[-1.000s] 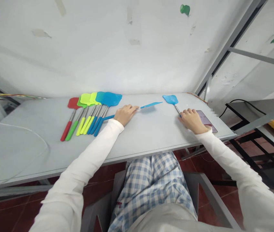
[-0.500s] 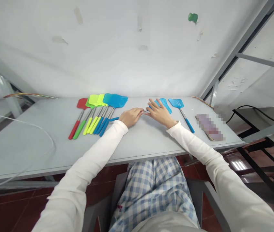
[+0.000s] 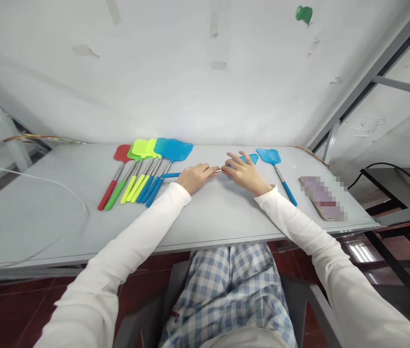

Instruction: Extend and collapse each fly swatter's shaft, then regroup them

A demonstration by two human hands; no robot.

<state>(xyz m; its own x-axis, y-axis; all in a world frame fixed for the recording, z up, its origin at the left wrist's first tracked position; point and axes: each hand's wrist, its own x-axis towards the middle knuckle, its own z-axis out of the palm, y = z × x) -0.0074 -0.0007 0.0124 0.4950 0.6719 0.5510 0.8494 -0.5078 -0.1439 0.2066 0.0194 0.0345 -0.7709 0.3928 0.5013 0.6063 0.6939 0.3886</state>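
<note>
Between my hands, low over the grey table, lies a blue fly swatter (image 3: 252, 158) turned sideways, its handle to the left and its perforated head to the right. My left hand (image 3: 195, 178) is closed round its shaft near the blue handle. My right hand (image 3: 244, 173) pinches the metal shaft close to the head, its other fingers raised and partly covering the head. To the left, several fly swatters (image 3: 143, 166) in red, green, yellow and blue lie side by side, heads toward the wall. Another blue fly swatter (image 3: 279, 169) lies right of my right hand.
A phone-like flat object (image 3: 322, 198), partly blurred out, lies at the right of the table (image 3: 219, 217). A white cable (image 3: 63, 188) curves across the left side. The white wall (image 3: 190, 96) stands directly behind, with metal frame posts (image 3: 367, 87) at the sides.
My right hand has rotated the swatter's head, which now looks narrower. Its fingers have curled more around the shaft. The left hand stays on the shaft, and the view has shifted slightly.
</note>
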